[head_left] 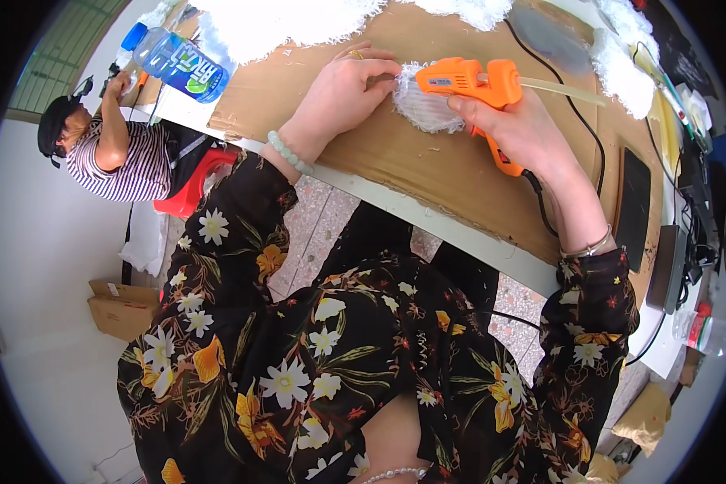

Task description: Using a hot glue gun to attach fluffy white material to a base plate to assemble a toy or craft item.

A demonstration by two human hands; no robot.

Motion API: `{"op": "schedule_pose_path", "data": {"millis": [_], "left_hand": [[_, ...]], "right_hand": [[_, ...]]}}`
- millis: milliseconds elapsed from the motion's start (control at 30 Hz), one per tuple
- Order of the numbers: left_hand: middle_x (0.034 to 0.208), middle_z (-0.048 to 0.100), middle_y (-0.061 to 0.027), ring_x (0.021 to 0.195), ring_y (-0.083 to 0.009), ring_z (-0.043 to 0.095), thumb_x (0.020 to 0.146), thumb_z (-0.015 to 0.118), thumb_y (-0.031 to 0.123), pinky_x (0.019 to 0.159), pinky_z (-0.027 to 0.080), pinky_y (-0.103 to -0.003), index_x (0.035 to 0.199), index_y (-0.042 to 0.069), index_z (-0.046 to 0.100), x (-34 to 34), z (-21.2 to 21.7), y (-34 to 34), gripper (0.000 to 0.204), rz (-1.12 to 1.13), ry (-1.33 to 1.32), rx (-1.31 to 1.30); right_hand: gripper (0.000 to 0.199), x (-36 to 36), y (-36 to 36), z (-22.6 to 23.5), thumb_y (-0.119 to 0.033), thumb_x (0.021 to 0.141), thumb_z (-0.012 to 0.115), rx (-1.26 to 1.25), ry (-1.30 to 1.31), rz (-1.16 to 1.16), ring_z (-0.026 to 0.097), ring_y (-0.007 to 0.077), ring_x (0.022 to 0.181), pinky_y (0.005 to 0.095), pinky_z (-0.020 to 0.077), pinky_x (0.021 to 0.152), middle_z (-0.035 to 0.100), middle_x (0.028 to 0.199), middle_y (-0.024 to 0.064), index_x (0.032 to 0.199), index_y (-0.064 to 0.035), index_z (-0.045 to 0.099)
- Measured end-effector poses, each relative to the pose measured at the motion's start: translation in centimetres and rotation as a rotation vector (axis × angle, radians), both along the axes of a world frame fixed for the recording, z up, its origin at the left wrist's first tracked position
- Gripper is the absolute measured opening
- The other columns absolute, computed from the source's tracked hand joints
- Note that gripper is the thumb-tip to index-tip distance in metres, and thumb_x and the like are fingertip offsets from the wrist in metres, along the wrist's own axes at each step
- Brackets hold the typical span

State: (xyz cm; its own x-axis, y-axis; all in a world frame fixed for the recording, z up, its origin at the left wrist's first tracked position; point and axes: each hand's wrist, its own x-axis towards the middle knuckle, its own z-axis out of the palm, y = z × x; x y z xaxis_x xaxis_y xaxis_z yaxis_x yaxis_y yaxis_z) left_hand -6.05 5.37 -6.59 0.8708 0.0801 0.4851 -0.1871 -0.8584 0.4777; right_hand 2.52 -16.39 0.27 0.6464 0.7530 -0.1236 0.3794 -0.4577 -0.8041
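My right hand [515, 125] is wrapped round the handle of an orange hot glue gun [460, 78]. A pale glue stick [565, 89] pokes out of its back end, and the nozzle points left, over a small white fringed fabric piece [426, 111]. The fabric lies on the brown cardboard sheet [331, 153]. At its upper left edge my left hand [340, 90] is closed, thumb and fingertips pinching the fringe. The gun's body hides part of the fabric and the nozzle tip is hard to make out.
White shaggy material [278, 28] covers the far side. A blue-capped bottle [184, 63] lies at left, a black phone [634, 198] at right. The gun's black cord [593, 133] loops over the cardboard. A co-worker [125, 153] sits at left on a red stool [194, 184].
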Motion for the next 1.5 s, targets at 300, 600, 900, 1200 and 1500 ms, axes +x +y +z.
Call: {"op": "schedule_pose_path", "data": {"millis": [300, 600, 900, 1200, 1500], "left_hand": [[0.102, 0.064, -0.0076, 0.103, -0.0298, 0.055, 0.077, 0.062, 0.014, 0.088, 0.044, -0.037, 0.091, 0.006, 0.065, 0.0, 0.3, -0.4, 0.017, 0.021, -0.025, 0.026], [0.098, 0.064, -0.0092, 0.094, -0.0279, 0.057, 0.076, 0.062, 0.013, 0.082, 0.046, -0.036, 0.089, 0.003, 0.064, 0.1, 0.6, -0.4, 0.016, 0.001, -0.042, 0.012], [0.088, 0.062, -0.0086, 0.092, -0.0265, 0.057, 0.074, 0.063, 0.012, 0.08, 0.046, -0.036, 0.094, 0.008, 0.059, -2.1, 0.1, 0.4, 0.02, 0.074, 0.06, 0.003], [0.101, 0.059, -0.0073, 0.097, -0.0272, 0.056, 0.066, 0.074, 0.019, 0.086, 0.042, -0.038, 0.094, 0.011, 0.058, -1.4, 0.2, 0.1, 0.033, -0.067, -0.112, 0.192], [0.096, 0.06, -0.0082, 0.092, -0.0274, 0.057, 0.068, 0.073, 0.022, 0.084, 0.043, -0.036, 0.094, 0.011, 0.058, 0.4, 0.9, -0.9, 0.032, -0.104, -0.098, 0.194]], "right_hand": [[0.032, -0.1, 0.5, 0.0, -0.032, 0.083, 0.063, -0.028, -0.053, 0.024, 0.049, 0.0085, 0.062, 0.0248, 0.0408, 0.058, 0.054, 0.069, -0.0008, 0.096, -0.0033, 0.06], [0.027, 0.0, -0.3, 0.8, -0.028, 0.082, 0.064, -0.025, 0.08, 0.054, 0.049, 0.0083, 0.06, 0.0243, 0.04, 0.056, 0.053, 0.068, -0.0009, 0.092, -0.0027, 0.059], [0.026, 1.0, -1.7, 0.5, -0.024, 0.081, 0.065, 0.099, 0.328, 0.08, 0.053, 0.0093, 0.061, 0.0243, 0.0422, 0.055, 0.056, 0.072, 0.0008, 0.094, -0.0023, 0.058], [0.028, 3.7, -2.8, -2.3, -0.033, 0.086, 0.058, 0.46, 0.132, -0.238, 0.055, 0.0098, 0.079, 0.024, 0.041, 0.074, 0.061, 0.081, 0.0028, 0.089, -0.0048, 0.061], [0.032, 3.9, -3.4, -3.1, -0.036, 0.086, 0.058, 0.497, 0.186, -0.232, 0.056, 0.0122, 0.086, 0.0273, 0.04, 0.083, 0.062, 0.083, 0.0039, 0.086, -0.0038, 0.061]]}}
